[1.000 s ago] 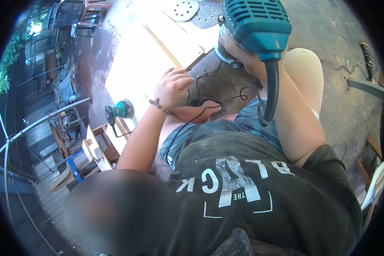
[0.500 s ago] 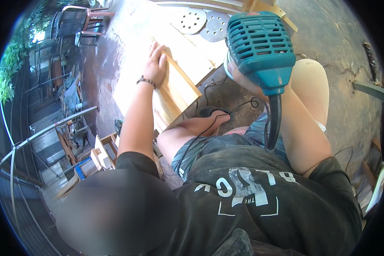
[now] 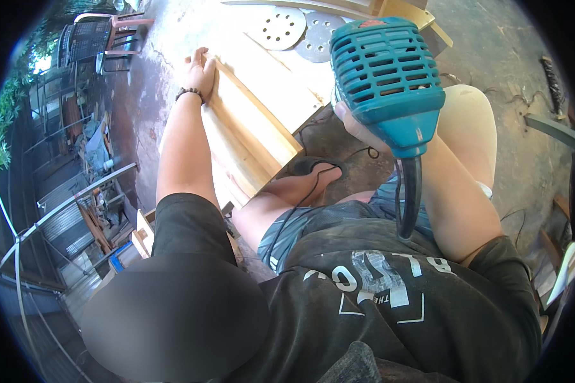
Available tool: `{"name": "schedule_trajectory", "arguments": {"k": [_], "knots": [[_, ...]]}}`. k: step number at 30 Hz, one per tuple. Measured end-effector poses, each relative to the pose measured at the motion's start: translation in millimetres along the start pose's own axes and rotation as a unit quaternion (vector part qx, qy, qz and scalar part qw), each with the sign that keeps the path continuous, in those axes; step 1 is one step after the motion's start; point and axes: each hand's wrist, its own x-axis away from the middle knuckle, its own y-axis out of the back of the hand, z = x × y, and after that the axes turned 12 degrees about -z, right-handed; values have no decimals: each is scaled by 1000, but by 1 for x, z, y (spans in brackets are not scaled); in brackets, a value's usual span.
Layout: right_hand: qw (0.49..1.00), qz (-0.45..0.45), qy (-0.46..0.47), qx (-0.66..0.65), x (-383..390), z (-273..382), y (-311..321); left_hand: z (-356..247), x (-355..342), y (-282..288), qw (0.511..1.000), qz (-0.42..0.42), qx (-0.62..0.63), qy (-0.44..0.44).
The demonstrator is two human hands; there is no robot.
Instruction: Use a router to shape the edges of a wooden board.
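Note:
My left hand [image 3: 201, 75] is at the far end of a pale wooden board [image 3: 252, 118], its fingers bent over the wood and thumb along the side. The board slants toward my knee on a light worktop. In my right hand [image 3: 362, 129] is a corded power tool [image 3: 384, 73] with a teal slotted housing, raised above my lap. Its working end is hidden behind the housing. Most of the right hand's fingers are hidden behind it too. A thick black cord sleeve [image 3: 410, 198] hangs from the tool.
Two round sanding discs with holes, one white [image 3: 278, 27] and one grey [image 3: 319, 38], lie at the worktop's far side. Wooden pieces [image 3: 415, 14] stand behind them. Thin black cable [image 3: 358, 155] loops near my foot. Chairs [image 3: 96, 38] stand at the far left.
My left hand has moved left and slightly away, and the board's far end has shifted left with it. The power tool has moved slightly left, still in my right hand.

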Motion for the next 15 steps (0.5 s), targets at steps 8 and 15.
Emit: {"name": "schedule_trajectory", "arguments": {"k": [8,15], "knots": [[998,27,-25,-52,-4,5,1,157,37,10,952,-20,-57,300],[998,69,-4,11,-6,7,-3,209,138,22,941,-79,-68,322]]}}
